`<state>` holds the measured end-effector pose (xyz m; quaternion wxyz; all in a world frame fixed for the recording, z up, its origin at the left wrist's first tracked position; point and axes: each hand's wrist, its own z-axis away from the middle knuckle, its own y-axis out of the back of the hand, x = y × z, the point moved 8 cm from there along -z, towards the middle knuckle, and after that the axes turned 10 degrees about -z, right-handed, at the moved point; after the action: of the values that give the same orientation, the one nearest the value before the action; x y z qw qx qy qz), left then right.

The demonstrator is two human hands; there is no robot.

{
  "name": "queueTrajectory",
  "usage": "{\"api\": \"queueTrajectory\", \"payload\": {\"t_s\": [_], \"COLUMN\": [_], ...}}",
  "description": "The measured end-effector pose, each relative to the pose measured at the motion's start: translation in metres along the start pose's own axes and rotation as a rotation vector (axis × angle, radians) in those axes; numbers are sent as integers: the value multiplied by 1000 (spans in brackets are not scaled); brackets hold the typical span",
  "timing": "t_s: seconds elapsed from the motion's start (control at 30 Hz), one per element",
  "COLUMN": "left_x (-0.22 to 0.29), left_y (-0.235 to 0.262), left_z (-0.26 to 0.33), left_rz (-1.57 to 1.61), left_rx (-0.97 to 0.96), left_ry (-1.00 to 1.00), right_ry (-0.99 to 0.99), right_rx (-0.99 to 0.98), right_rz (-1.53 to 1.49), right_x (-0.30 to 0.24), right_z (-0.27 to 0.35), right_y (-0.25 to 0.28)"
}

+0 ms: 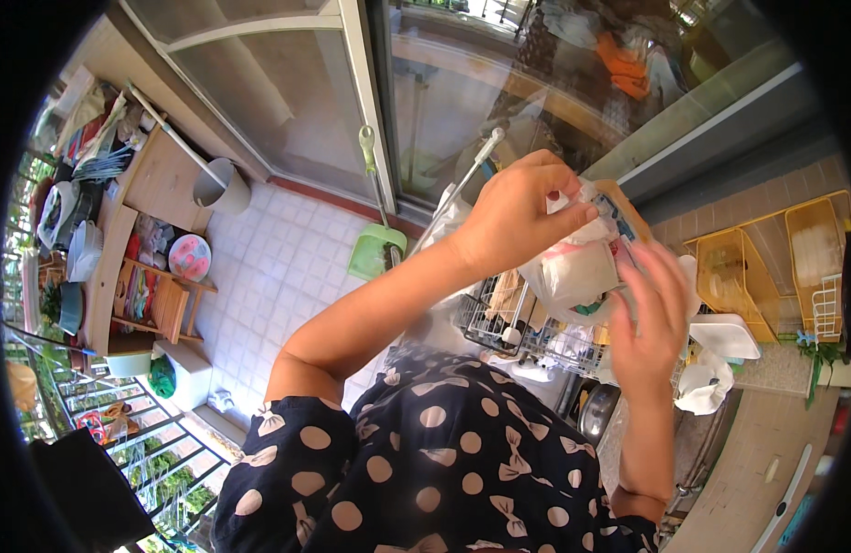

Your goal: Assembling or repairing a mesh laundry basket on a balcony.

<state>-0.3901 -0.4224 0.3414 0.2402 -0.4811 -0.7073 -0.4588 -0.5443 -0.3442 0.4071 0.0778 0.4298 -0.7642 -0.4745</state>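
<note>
The left hand pinches the top of a crumpled, translucent white plastic bag over a dark metal wire rack at far right, apparently to steady it, while the right hand, fingers loosely spread (contact is unclear), flanks its right side.

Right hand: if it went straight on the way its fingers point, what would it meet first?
Most likely the white plastic bag: the right hand points into it, fingertips close up against it. Depth is unclear, so they may already touch.
</note>
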Motion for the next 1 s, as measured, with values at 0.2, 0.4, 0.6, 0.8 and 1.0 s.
{"api": "queueTrajectory", "payload": {"t_s": [0.2,0.4,0.6,0.8,1.0], "left_x": [9,27,42,18,27], "left_y": [-20,-58,-83,-91,-104], "left_z": [6,13,9,-1,-6], "left_rz": [72,173,94,724,743], "left_rx": [19,-150,-361,-406,-764], "left_ry": [-40,-140,-106,113,212], "right_ry": [-421,-731,-552,-599,-520], "right_rx": [169,63,126,256,153], "right_rz": [-55,-391,-378,-1081,-860], "right_x": [69,78,85,102,112], "right_z": [70,77,48,45,34], "right_y": [54,-8,-17,-30,-20]}}
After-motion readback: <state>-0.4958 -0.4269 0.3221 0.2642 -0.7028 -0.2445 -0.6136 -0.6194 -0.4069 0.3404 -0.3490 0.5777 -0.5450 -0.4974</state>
